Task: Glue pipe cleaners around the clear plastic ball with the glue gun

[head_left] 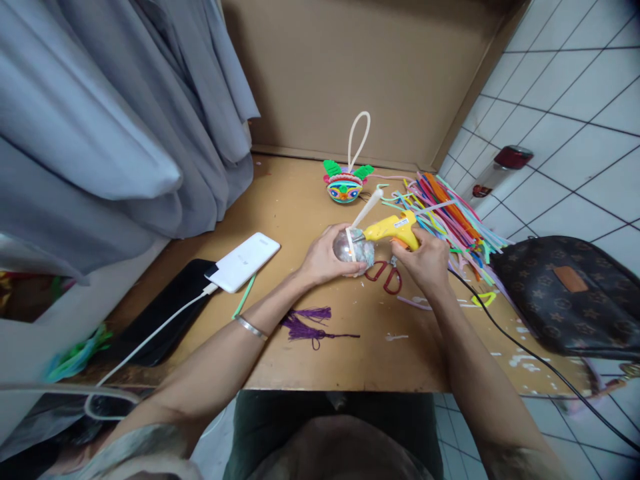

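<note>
My left hand (324, 257) is wrapped around a clear round ball (343, 248) with a white strip across it and greyish-blue fuzzy material on its right side. A white stem (367, 208) sticks up from the ball. In my right hand (425, 259) is a yellow glue gun (393, 228), its nozzle at the ball's upper right side and a glue stick at its back. Red-handled scissors (393, 279) lie on the table just below the ball, partly covered. Behind stands a colourful animal-head ornament (345, 185) with green ears and a white loop.
Many coloured pipe cleaners (450, 213) are heaped at the right, beside a brown patterned bag (565, 297). Purple tassels (310, 327) lie near the front. A white power bank (245, 261) with a cable rests on a black phone-like slab (170, 313). The gun's black cord (515, 345) trails right.
</note>
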Available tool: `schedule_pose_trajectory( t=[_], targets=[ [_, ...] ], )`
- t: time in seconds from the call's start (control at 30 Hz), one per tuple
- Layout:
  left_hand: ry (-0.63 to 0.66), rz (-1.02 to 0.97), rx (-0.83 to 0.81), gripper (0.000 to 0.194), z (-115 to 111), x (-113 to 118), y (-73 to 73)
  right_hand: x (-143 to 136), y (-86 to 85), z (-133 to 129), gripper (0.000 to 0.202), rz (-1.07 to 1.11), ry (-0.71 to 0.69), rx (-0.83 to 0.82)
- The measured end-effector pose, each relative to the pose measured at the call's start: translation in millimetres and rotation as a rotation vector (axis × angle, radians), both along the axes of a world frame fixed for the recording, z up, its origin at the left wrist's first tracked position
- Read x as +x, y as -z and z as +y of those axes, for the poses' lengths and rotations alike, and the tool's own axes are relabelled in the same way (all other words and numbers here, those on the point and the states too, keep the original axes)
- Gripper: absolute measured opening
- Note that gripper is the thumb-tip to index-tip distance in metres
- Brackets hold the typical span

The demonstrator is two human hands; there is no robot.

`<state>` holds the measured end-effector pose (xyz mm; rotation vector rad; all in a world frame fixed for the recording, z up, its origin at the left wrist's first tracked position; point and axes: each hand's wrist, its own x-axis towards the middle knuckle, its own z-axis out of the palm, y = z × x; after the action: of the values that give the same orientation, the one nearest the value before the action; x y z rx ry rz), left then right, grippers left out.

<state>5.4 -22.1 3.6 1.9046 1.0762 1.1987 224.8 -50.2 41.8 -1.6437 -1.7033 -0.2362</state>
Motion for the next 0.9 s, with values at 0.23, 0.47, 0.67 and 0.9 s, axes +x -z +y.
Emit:
schedule_pose_trajectory(
  t=[0.23, 0.47, 0.67, 0.9],
  targets=[
    [0.002, -0.003, 0.018, 0.080, -0.9, 0.0, -0.8, -0.8, 0.1, -0.5, 0.025, 0.023, 0.002, 0.008],
    [0.005, 0.035, 0.048, 0.080, -0.5, 0.3, -0.2, -3.4, 0.7, -0.5, 0.023, 0.025, -0.009, 0.057],
    [0.004, 0.037, 0.045, 0.080, 0.1, 0.6, 0.1, -3.2, -2.9, -1.9, 0.024, 0.041, -0.031, 0.011],
    [0.012, -0.010, 0.018, 0.080, 0.0, 0.4, 0.6, -2.5, -5.1, -2.6, 0.025, 0.060, -0.015, 0.009]
  ],
)
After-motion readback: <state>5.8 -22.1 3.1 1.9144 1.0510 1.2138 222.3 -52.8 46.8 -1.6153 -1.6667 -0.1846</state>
